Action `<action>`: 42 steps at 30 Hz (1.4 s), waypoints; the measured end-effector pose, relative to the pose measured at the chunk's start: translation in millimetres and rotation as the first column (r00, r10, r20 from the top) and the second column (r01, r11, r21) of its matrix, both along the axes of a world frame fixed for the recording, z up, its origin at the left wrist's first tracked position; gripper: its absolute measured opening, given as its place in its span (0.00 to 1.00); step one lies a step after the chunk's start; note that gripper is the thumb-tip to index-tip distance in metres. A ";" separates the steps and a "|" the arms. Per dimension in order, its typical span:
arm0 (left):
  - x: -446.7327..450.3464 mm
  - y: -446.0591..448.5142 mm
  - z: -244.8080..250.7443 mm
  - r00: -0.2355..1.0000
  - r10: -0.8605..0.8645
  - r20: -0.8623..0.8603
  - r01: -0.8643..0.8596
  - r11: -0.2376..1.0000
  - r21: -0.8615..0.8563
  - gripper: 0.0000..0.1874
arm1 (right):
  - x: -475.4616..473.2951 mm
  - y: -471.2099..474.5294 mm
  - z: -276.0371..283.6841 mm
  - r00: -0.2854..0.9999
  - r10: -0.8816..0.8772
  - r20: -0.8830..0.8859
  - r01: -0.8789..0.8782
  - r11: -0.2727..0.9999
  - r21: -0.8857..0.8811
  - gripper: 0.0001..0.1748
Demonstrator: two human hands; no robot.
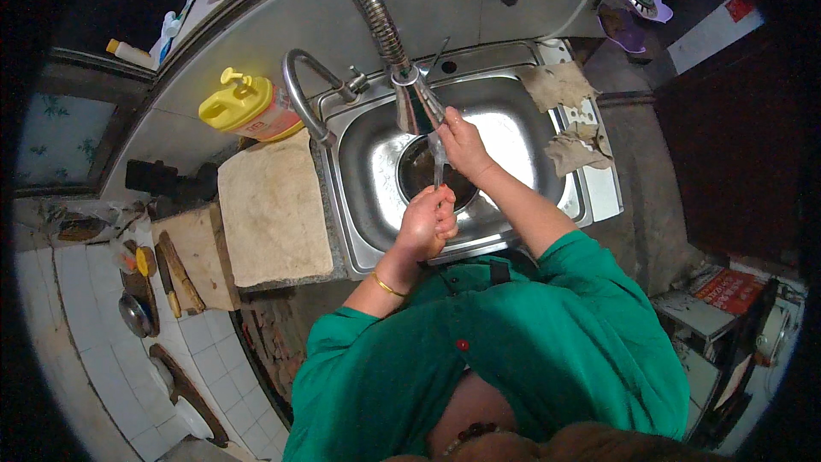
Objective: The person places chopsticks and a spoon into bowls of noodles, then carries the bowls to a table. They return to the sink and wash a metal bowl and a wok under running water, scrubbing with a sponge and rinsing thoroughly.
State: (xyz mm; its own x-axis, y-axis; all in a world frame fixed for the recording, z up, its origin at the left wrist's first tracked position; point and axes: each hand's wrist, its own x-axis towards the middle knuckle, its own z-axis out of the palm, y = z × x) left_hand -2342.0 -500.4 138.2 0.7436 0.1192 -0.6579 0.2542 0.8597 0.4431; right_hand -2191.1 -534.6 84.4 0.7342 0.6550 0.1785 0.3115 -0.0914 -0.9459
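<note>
My right hand is raised over the stainless steel sink, its fingertips at the rim of the pull-down faucet head. Below it, my left hand is closed in a fist near the front of the basin. A thin, shiny vertical streak, either running water or a slim utensil, spans the gap between the spout and my left fist. Behind both hands shows the dark round drain area. Whether my left fist encloses anything is hidden by its fingers.
A second curved faucet arches at the sink's left corner. Beside it stand a yellow pump jug and a beige cloth spread on the counter. Crumpled rags lie on the right ledge. A knife rests on a wooden board farther left.
</note>
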 end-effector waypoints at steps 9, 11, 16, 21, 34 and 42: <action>-9.2 12.6 7.3 0.995 -0.088 0.042 0.090 0.994 -0.053 0.07 | 16.8 -2.0 11.1 0.973 0.224 0.059 -0.217 0.971 -0.102 0.08; -6.9 7.3 7.0 0.995 -0.029 0.095 0.035 0.997 -0.068 0.07 | 7.8 3.0 5.6 0.998 0.057 -0.018 -0.056 0.995 0.081 0.08; 2.2 -2.9 6.7 0.997 0.010 0.070 -0.014 0.998 0.055 0.09 | -16.5 10.0 -4.7 0.939 -0.188 -0.289 0.240 0.958 0.157 0.11; 7.2 -11.3 4.8 0.998 0.026 0.055 -0.032 0.993 0.117 0.09 | -26.2 0.2 6.3 0.799 -0.124 -0.589 0.298 0.932 0.208 0.12; 2.5 -7.5 3.6 1.000 0.012 0.029 -0.015 0.995 0.094 0.10 | -19.7 2.3 1.6 0.888 -0.055 -0.457 0.179 0.956 0.234 0.09; 3.3 -3.5 7.3 0.997 0.016 0.077 -0.019 0.999 0.034 0.07 | -21.1 8.5 12.6 0.544 0.159 -0.824 0.222 0.919 0.325 0.09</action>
